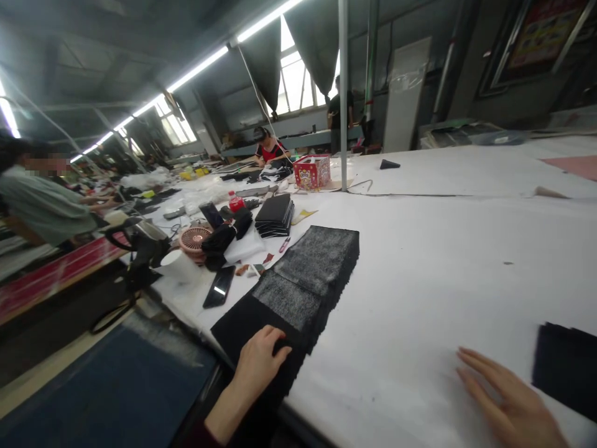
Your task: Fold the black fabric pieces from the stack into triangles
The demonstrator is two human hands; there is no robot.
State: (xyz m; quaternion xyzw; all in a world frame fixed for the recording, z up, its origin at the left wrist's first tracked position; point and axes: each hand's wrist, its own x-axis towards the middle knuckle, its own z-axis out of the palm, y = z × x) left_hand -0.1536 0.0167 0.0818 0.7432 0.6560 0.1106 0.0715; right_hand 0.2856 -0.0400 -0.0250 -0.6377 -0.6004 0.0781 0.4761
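A long stack of black fabric pieces [298, 305] lies at the table's left front, its upper faces partly speckled grey and its side edges ragged. My left hand [260, 358] rests at the near end of this stack, fingers curled and thumb close to the index finger, gripping the black fabric. Over the white tabletop at the lower right, my right hand [510, 401] has its fingers stretched out and holds nothing; it is slightly blurred. Just right of that hand lies another dark fabric stack [566, 367], cut off by the frame's edge.
Left of the fabric lie a phone [219, 287], a pink fan [194, 242], a white paper roll [180, 266] and a black folded stack [274, 214]. Farther back stand a red box [311, 172] and a metal pole [344, 93]. Other people work at the left and back.
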